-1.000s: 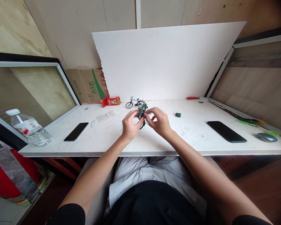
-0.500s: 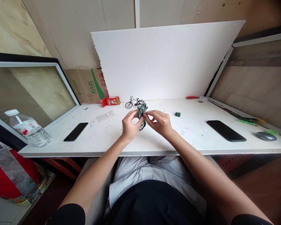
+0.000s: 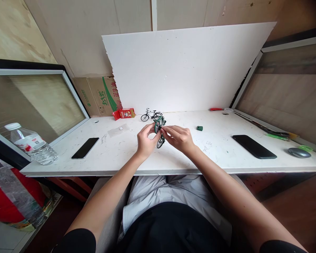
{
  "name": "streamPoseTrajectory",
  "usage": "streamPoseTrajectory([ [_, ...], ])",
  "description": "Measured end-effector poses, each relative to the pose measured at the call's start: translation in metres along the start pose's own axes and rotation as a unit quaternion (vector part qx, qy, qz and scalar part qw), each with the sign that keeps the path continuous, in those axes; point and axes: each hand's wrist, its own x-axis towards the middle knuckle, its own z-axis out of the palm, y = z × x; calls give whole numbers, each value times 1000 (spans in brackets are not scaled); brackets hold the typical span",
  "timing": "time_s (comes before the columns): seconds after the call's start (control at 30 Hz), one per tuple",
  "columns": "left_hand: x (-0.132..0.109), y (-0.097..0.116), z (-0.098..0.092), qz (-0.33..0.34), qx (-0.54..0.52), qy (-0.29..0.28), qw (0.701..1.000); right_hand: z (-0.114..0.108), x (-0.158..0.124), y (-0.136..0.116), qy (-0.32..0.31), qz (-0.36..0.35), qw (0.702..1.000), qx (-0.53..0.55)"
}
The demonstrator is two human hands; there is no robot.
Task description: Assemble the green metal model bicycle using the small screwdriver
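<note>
Between my hands, above the white table, is a small green model bicycle [image 3: 158,125], tilted on end with one wheel up and one wheel down. My left hand [image 3: 145,140] is closed on its left side, fingers and thumb pinching the frame. With fingertips pressed together, my right hand [image 3: 181,137] grips the middle of the bicycle from the right; the exact part it pinches is hidden. Behind it a black model bicycle [image 3: 151,115] stands upright. A small green block-like piece [image 3: 199,128] lies to the right.
On the table [image 3: 137,160] at left are a water bottle [image 3: 33,142], a phone [image 3: 85,148] and a clear plastic bag [image 3: 119,130]. A red box [image 3: 126,113] stands behind. Rightward lie a larger phone [image 3: 254,146], a grey mouse [image 3: 299,152] and a red cutter [image 3: 216,109].
The green bicycle has turned slightly in my hands, its lower wheel showing more. My right fingers have closed in a little more. Everything else stays put.
</note>
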Motion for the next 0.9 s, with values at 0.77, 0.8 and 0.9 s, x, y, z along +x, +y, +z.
streamPoseTrajectory([
  [0.77, -3, -5, 1, -21, 21, 0, 1000, 0, -4, -3, -42, 9, 999, -22],
  [0.8, -3, -5, 1, -23, 21, 1, 1000, 0, -3, -4, -42, 9, 999, -22],
  [0.9, -3, -5, 2, -30, 22, 1, 999, 1, -3, -4, -37, 6, 999, -21],
])
